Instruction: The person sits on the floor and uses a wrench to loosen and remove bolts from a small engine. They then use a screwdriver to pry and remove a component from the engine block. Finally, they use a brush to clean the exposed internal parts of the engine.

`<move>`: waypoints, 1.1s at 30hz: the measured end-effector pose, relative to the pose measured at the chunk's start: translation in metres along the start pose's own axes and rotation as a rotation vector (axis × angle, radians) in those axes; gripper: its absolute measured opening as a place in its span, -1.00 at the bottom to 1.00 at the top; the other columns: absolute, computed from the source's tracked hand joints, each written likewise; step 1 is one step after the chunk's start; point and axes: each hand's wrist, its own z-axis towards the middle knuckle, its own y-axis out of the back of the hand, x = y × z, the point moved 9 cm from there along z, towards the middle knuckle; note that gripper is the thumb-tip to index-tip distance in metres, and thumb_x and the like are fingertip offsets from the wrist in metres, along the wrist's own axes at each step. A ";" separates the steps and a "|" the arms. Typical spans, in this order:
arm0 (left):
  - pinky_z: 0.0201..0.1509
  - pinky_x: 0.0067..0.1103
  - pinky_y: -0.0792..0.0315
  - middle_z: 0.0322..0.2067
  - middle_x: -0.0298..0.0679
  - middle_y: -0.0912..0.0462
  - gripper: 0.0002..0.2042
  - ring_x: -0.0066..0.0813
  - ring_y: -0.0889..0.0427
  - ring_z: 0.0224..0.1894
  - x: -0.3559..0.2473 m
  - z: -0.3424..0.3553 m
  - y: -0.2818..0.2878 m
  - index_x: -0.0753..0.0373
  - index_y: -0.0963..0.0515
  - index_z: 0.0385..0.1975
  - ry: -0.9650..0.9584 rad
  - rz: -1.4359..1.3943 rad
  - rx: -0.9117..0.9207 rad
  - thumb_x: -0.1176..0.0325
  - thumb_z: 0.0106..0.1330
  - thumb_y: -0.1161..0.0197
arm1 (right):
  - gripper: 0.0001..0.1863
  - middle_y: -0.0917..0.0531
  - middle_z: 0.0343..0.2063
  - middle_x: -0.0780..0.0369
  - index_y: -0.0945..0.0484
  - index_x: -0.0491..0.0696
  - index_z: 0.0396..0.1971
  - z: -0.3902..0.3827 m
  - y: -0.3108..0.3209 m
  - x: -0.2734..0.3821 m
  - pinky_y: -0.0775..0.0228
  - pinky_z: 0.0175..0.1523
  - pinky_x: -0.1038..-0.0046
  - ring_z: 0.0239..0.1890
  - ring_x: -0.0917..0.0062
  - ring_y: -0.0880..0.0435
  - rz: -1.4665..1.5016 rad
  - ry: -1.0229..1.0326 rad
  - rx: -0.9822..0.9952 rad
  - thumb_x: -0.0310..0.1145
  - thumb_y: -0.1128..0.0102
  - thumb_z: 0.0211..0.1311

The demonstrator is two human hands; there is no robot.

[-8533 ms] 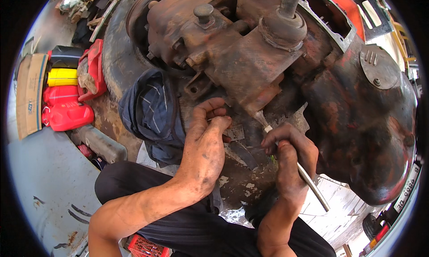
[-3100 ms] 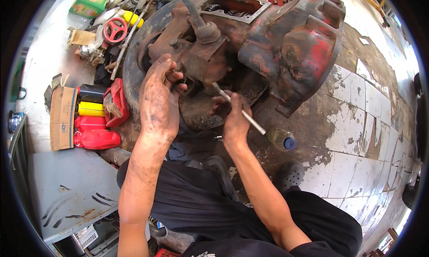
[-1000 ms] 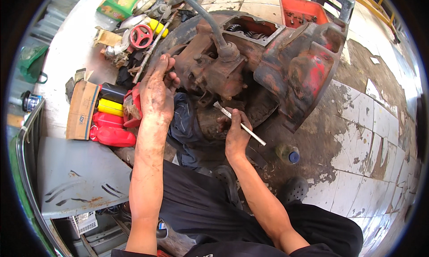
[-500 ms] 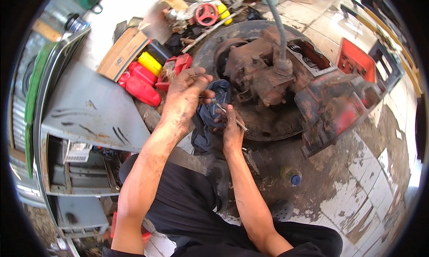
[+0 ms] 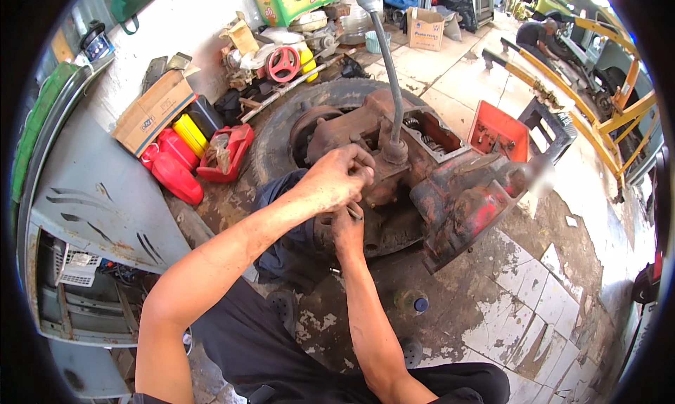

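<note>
Both hands met on the rusty gearbox [image 5: 394, 172], which sat inside a tyre [image 5: 281, 123] on the floor. Left hand [image 5: 337, 180] had its fingers curled together on the casing; right hand [image 5: 348, 225], just beneath, had its fingers clamped on a thin metal tool [image 5: 355, 211]. Judging by this, a fastener was being worked, calling for steady pressure. Red jugs [image 5: 169, 168] and a yellow one [image 5: 190, 133] stood near the wall, contents unseen.

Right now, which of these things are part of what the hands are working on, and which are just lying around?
In hand:
left hand
right hand
rusty gearbox
tyre under it
gear lever

Lying about:
red jugs
yellow can
cardboard box
red handwheel
small bottle
</note>
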 end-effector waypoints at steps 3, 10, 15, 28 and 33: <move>-0.26 -0.51 -0.57 -0.25 -0.16 -0.60 -0.77 -0.47 -0.62 -0.39 0.002 0.006 0.015 0.39 -0.53 -0.14 -0.137 0.083 0.025 0.32 0.41 -0.24 | -0.59 -0.58 -0.54 0.33 -0.62 -0.23 -0.30 0.000 -0.004 0.002 -0.29 -0.37 0.55 -0.49 0.69 -0.46 -0.112 0.000 -0.039 -0.11 -0.12 0.44; -0.36 -0.52 -0.55 -0.38 -0.22 -0.72 -0.77 -0.50 -0.66 -0.47 0.120 0.079 0.110 0.33 -0.65 -0.20 -0.137 0.197 -0.196 0.30 0.29 -0.29 | -0.69 -0.68 -0.46 0.28 -0.65 -0.22 -0.19 -0.006 -0.038 -0.044 -0.37 -0.31 0.57 -0.44 0.70 -0.54 -0.258 0.002 -0.023 -0.24 -0.20 0.40; -0.33 -0.43 -0.51 -0.52 -0.19 -0.72 -0.80 -0.34 -0.70 -0.45 0.263 0.141 0.194 0.19 -0.73 -0.37 0.195 0.035 -0.445 0.23 0.20 -0.26 | -0.73 -0.71 -0.39 0.27 -0.64 -0.19 -0.14 -0.007 -0.036 -0.081 -0.44 -0.30 0.58 -0.38 0.66 -0.61 -0.149 -0.108 -0.146 -0.28 -0.20 0.39; 0.03 -0.41 -0.53 -0.28 -0.09 -0.77 -0.70 -0.16 -0.74 -0.15 0.288 0.163 0.099 0.14 -0.76 -0.21 0.125 0.128 -0.130 0.12 0.15 -0.39 | -0.70 -0.70 -0.45 0.20 -0.64 -0.23 -0.14 -0.023 -0.010 -0.089 -0.42 -0.24 0.52 -0.40 0.62 -0.60 -0.497 0.024 -0.315 -0.26 -0.19 0.39; 0.01 -0.43 -0.53 -0.29 -0.10 -0.77 -0.73 -0.19 -0.73 -0.15 0.312 0.174 0.109 0.11 -0.78 -0.26 0.229 0.036 -0.157 0.13 0.12 -0.41 | -0.70 -0.65 -0.50 0.28 -0.65 -0.21 -0.16 -0.023 -0.017 -0.083 -0.35 -0.34 0.55 -0.48 0.67 -0.52 -0.451 -0.011 -0.308 -0.25 -0.20 0.40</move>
